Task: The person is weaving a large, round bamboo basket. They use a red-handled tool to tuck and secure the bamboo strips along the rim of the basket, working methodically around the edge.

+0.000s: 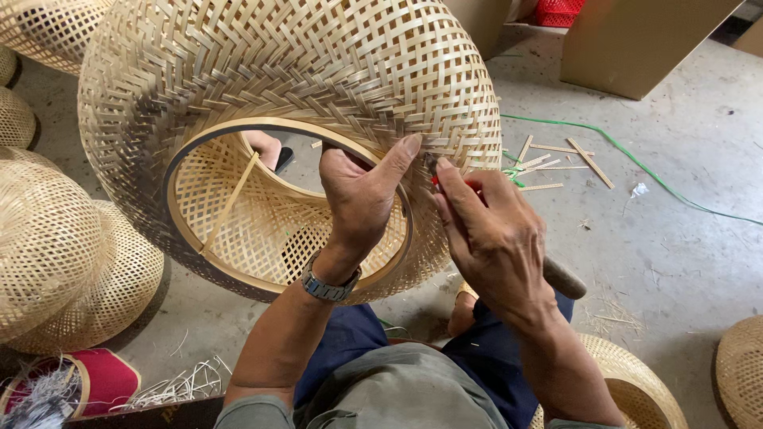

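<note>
**Big woven shade held at its rim, tool worked in at the edge**

The left hand (362, 199) sits at the centre of the frame, closed over the rim (238, 131) of a large woven bamboo shade (278, 71): fingers curl inside the opening, thumb pressed flat on the weave outside. The right hand (493, 238), just right of centre, is wrapped shut around a tool with a wooden handle (566, 278), its tip touching the weave beside the left thumb; the tip itself is too hidden to describe.

The shade fills the upper middle of the frame, its opening tilted toward the person. It looks light for its bulk, springy rather than stiff, and its thin strips would likely crack or snag if squeezed. The hard dark hoop at the rim seems the safest place to grip.

More woven shades (48, 246) crowd the left edge, others sit at lower right. Loose bamboo strips (556, 163) and a green cord (636, 163) lie on the concrete floor (675, 254) at right, where most open room remains.
</note>
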